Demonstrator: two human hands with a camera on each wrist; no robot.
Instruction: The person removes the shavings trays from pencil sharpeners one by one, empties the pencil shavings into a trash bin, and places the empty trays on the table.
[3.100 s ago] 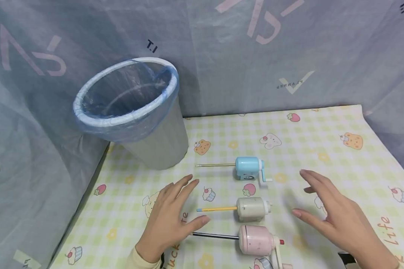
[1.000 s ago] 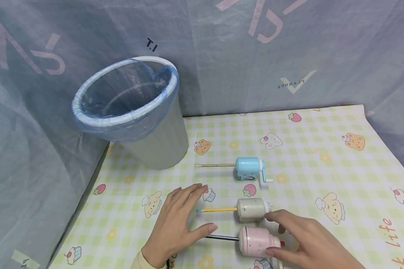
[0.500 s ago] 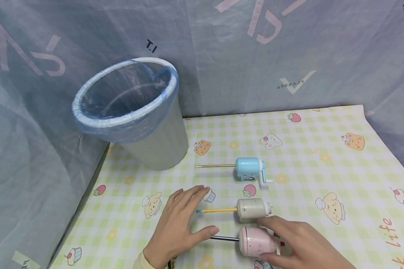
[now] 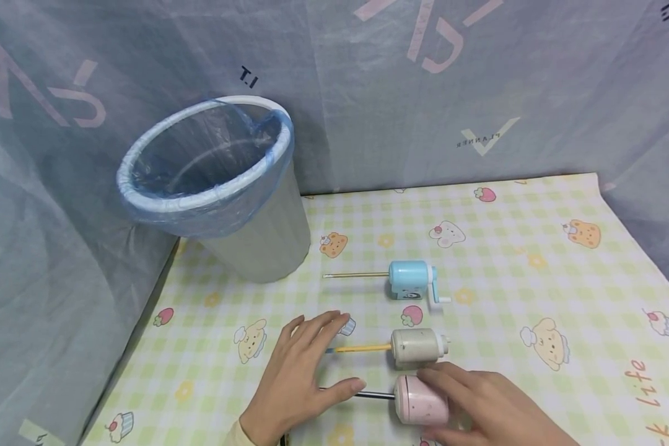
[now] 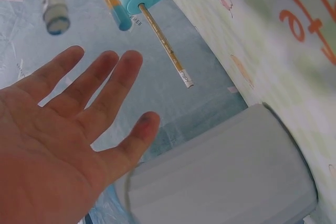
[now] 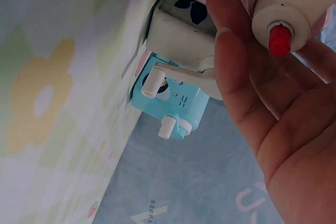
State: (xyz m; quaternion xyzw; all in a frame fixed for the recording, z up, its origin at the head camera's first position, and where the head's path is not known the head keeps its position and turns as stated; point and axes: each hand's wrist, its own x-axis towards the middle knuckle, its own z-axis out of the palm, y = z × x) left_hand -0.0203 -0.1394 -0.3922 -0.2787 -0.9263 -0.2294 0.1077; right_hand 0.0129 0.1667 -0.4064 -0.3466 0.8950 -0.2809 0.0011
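Note:
My right hand (image 4: pixel 479 399) grips the crank end of a pink pencil sharpener (image 4: pixel 415 399), fingers on the far side and thumb on the near side. In the right wrist view, fingertips rest against the pink body, beside a red button (image 6: pixel 280 40). A black pencil (image 4: pixel 378 395) sticks out of its left end. My left hand (image 4: pixel 298 375) is spread beside the pencils, its thumb overlapping the black one in the head view. Behind lies a grey-beige sharpener (image 4: pixel 415 347) with a yellow pencil (image 4: pixel 365 349); farther back is a blue sharpener (image 4: pixel 408 277) holding a gold pencil (image 4: pixel 357 275).
A grey bin (image 4: pixel 273 248) lined with a blue bag stands at the back left. A checked, cartoon-printed cloth (image 4: pixel 507 279) covers the table. Grey-blue fabric (image 4: pixel 379 124) hangs behind and at the sides.
My right hand came in from the right, then slid left onto the pink sharpener and closed around its crank end. My left hand shifted slightly right, staying spread.

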